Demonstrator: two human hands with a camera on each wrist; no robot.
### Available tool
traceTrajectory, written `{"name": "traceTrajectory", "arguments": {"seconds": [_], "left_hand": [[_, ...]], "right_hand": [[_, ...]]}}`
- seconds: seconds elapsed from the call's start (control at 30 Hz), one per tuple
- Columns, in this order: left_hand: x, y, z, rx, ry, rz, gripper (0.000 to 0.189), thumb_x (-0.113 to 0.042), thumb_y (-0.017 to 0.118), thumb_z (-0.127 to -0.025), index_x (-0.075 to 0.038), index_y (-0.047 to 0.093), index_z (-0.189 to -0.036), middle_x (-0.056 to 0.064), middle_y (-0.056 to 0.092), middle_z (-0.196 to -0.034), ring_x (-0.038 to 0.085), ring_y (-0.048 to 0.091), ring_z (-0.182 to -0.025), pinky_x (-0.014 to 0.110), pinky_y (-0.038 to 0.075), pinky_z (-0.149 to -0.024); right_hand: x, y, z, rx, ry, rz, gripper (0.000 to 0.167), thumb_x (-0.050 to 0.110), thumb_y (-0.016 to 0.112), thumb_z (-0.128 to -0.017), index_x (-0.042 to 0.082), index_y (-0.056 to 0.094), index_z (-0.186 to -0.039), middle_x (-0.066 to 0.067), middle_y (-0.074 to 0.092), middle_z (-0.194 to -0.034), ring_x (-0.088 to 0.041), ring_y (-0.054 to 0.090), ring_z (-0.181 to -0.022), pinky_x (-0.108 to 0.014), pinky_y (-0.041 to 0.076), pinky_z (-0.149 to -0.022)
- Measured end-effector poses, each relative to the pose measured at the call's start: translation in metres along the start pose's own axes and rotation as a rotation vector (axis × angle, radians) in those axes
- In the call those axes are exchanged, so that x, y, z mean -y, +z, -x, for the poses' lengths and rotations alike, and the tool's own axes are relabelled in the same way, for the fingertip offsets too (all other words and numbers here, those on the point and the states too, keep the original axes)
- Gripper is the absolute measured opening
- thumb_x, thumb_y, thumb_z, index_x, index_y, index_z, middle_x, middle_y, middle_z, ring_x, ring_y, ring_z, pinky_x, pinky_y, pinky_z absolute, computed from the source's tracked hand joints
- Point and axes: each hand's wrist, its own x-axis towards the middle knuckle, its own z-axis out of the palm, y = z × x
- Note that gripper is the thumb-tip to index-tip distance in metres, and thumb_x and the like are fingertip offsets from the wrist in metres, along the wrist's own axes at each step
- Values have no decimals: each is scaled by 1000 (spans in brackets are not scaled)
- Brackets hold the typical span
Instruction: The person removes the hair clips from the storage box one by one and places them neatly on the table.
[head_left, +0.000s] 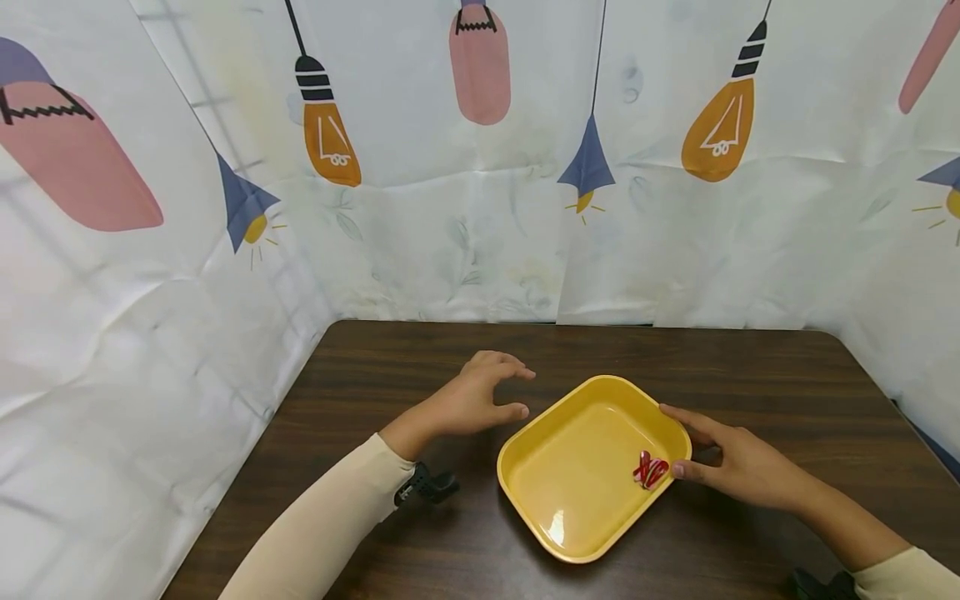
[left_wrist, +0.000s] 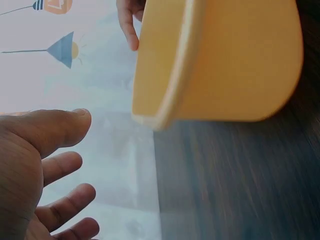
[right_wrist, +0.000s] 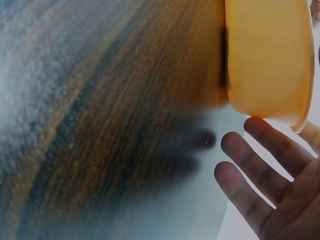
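A shallow yellow plastic tray (head_left: 577, 475) with rounded corners sits at an angle on the table. Inside it, near the right-hand side, lies a small cluster of red-and-white looped pieces (head_left: 650, 470), too small to identify. My right hand (head_left: 750, 467) is at the tray's right corner, index fingertip and thumb on the rim; in the right wrist view its other fingers (right_wrist: 250, 170) are spread and mostly straight beside the outer wall. Left of the tray, my left hand (head_left: 472, 396) hovers with thumb and fingers apart, holding nothing. The left wrist view shows its thumb (left_wrist: 60, 130) short of the tray wall.
The dark wood-grain table (head_left: 420, 350) reaches back to a white curtain (head_left: 420, 242) printed with lamps and bulbs. More of this fabric hangs along the left and right sides. Each wrist wears a black strapped device, such as the left one (head_left: 423, 485).
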Motion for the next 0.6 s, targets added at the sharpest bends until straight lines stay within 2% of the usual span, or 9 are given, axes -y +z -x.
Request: {"name": "traceTrajectory", "arguments": {"seconds": [0.33,0.6], "left_hand": [[-23,4,-15,22,67,-20,47,-33,76,-95,-19,64,-138,1,54,-142,25,37,-138,49,31,-114],[-45,9,-29,51,121,-34,49,-34,75,-96,-18,63,-140,0,54,-142,24,38,-138,47,30,-114]], "right_hand": [[2,0,-1,-18,41,25,84,55,77,-87,30,40,-158,-23,60,-138,-43,64,-115,-59,55,-79],[2,0,-1,-21,38,31,85,55,77,-87,30,39,-158,-23,62,-136,-47,61,-118,-66,51,-83]]}}
